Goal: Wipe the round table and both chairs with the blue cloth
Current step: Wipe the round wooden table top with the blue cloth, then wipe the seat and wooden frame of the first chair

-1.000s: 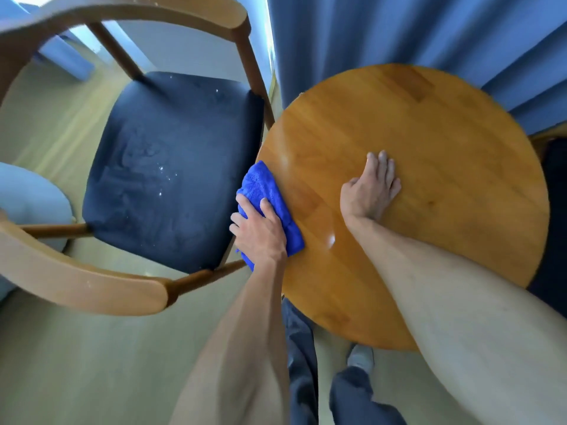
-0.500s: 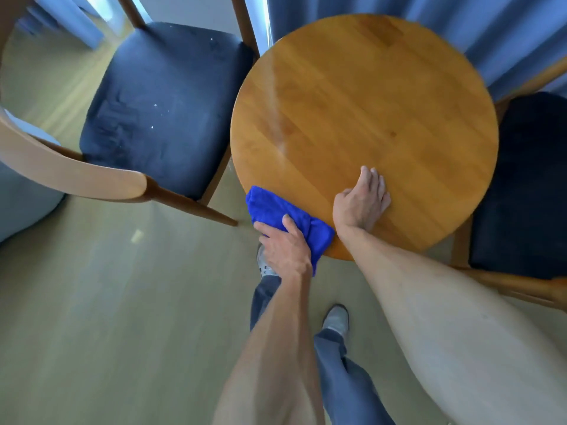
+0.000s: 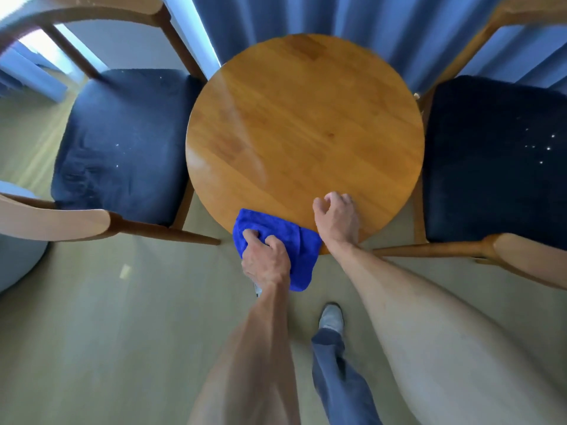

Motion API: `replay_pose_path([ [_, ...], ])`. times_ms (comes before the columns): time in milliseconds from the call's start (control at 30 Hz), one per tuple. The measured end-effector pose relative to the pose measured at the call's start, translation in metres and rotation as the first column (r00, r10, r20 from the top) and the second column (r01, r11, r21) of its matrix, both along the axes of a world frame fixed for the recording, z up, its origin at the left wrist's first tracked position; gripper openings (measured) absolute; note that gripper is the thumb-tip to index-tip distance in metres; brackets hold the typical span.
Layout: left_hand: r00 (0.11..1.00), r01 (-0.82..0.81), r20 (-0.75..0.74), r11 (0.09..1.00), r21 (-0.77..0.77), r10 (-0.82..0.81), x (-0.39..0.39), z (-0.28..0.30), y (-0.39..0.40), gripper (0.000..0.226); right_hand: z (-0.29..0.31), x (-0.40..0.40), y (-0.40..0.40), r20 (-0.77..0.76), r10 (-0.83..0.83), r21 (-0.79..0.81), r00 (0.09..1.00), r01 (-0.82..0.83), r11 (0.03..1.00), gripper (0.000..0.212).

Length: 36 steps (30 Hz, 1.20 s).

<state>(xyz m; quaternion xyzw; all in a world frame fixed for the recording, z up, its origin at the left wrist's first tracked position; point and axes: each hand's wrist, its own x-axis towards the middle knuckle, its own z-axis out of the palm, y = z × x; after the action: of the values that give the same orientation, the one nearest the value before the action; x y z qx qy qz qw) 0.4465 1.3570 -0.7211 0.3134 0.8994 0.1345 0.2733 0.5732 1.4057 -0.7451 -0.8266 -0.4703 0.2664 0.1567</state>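
Flanking the round table [image 3: 303, 127], two chairs [image 3: 122, 142] [image 3: 497, 157] — left hand [image 3: 266, 259] grips blue cloth [image 3: 296, 240] at its near edge, right hand [image 3: 337, 217] curled empty.

chairs [image 3: 122, 142] hem the table [image 3: 306, 124] sideways; the near floor [image 3: 122, 332] seems passable.

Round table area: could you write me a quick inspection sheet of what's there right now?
Surface: round table, bare wood with a glossy streak on its left part.
Job's things: blue cloth draped over the table's near edge; left chair and right chair have dark seats with pale specks.
Clutter: nothing seen.
Hands: left hand grips the cloth; right hand, fingers curled, rests on the table's near edge.
Cables: nothing seen.
Surroundings: blue curtain behind, pale floor.
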Motion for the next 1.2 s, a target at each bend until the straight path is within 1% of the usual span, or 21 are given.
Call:
replay_pose_path([
  [33,0.998,0.045,-0.031,0.999,-0.019,-0.046,-0.008,-0.001,0.008,0.016,-0.001,-0.003,-0.002,0.019,0.145,-0.007,0.989,-0.145,0.989,0.036],
  [67,0.990,0.114,-0.077,0.992,-0.044,-0.117,-0.016,-0.001,0.016,0.020,-0.002,-0.008,-0.004,0.030,0.305,-0.020,0.952,-0.304,0.952,0.040],
  [133,0.936,0.273,-0.191,0.953,-0.132,-0.295,-0.028,-0.001,0.034,0.020,-0.004,-0.022,-0.006,0.026,0.554,-0.072,0.832,-0.551,0.832,0.043],
  [167,0.904,0.325,-0.235,0.930,-0.171,-0.359,-0.031,-0.003,0.040,0.019,-0.005,-0.031,-0.006,0.021,0.604,-0.090,0.797,-0.600,0.795,0.039],
  [200,0.878,0.357,-0.260,0.911,-0.206,-0.402,-0.033,-0.004,0.045,0.025,-0.005,-0.039,-0.004,0.019,0.608,-0.101,0.794,-0.603,0.791,0.032],
  [267,0.848,0.416,-0.247,0.877,-0.240,-0.470,-0.031,-0.008,0.053,0.034,-0.004,-0.049,-0.002,0.035,0.581,-0.107,0.813,-0.575,0.811,0.019],
  [367,0.803,0.515,-0.205,0.824,-0.236,-0.560,-0.032,-0.013,0.067,0.029,-0.002,-0.054,0.000,0.082,0.591,-0.109,0.803,-0.582,0.806,0.011],
  [467,0.742,0.588,-0.222,0.773,-0.237,-0.632,-0.036,-0.012,0.081,0.027,0.001,-0.053,0.004,0.101,0.520,-0.041,0.848,-0.519,0.854,0.007],
  [533,0.682,0.657,-0.257,0.728,-0.197,-0.685,-0.036,-0.009,0.097,0.023,-0.003,-0.047,0.021,0.146,0.448,-0.013,0.882,-0.451,0.892,0.004],
  [567,0.672,0.678,-0.268,0.719,-0.152,-0.690,-0.032,-0.007,0.107,0.021,-0.005,-0.043,0.031,0.182,0.406,0.011,0.895,-0.415,0.910,0.003],
  [633,0.692,0.698,-0.239,0.716,-0.021,-0.681,-0.020,-0.003,0.135,0.017,-0.006,-0.031,0.061,0.256,0.291,0.062,0.922,-0.316,0.947,0.012],
  [733,0.779,0.626,-0.046,0.769,0.130,-0.626,0.011,0.000,0.179,0.019,-0.008,-0.005,0.107,0.296,0.113,0.100,0.949,-0.148,0.984,0.018],
  [767,0.779,0.622,-0.012,0.771,0.133,-0.626,0.024,-0.002,0.192,0.024,-0.010,0.005,0.117,0.298,0.042,0.099,0.954,-0.075,0.992,0.017],
  [833,0.741,0.671,-0.055,0.742,0.014,-0.669,0.046,-0.008,0.212,0.032,-0.017,0.018,0.125,0.336,-0.076,0.129,0.939,0.034,0.991,0.014],
  [867,0.721,0.684,-0.098,0.727,-0.059,-0.686,0.051,-0.012,0.218,0.031,-0.020,0.022,0.123,0.382,-0.088,0.139,0.920,0.037,0.990,0.021],
  [900,0.718,0.677,-0.123,0.728,-0.103,-0.685,0.053,-0.015,0.220,0.029,-0.023,0.023,0.115,0.432,-0.055,0.118,0.900,0.004,0.993,0.032],
  [933,0.721,0.671,-0.129,0.732,-0.117,-0.681,0.056,-0.018,0.221,0.026,-0.025,0.026,0.106,0.465,-0.012,0.085,0.885,-0.032,0.996,0.040],
  [967,0.718,0.674,-0.138,0.731,-0.110,-0.683,0.059,-0.021,0.220,0.024,-0.027,0.029,0.098,0.479,0.012,0.071,0.878,-0.053,0.996,0.041],
  [1033,0.667,0.730,-0.170,0.682,-0.046,-0.725,0.065,-0.024,0.215,0.018,-0.027,0.037,0.092,0.467,-0.016,0.084,0.884,-0.027,0.996,0.034],
  [1100,0.619,0.782,-0.181,0.622,0.049,-0.764,0.077,-0.020,0.211,0.015,-0.022,0.043,0.096,0.420,-0.079,0.090,0.904,0.045,0.995,0.029],
  [1200,0.587,0.809,-0.158,0.569,0.150,-0.794,0.116,-0.008,0.221,0.018,-0.008,0.072,0.105,0.340,-0.211,0.130,0.916,0.176,0.976,0.022],
])
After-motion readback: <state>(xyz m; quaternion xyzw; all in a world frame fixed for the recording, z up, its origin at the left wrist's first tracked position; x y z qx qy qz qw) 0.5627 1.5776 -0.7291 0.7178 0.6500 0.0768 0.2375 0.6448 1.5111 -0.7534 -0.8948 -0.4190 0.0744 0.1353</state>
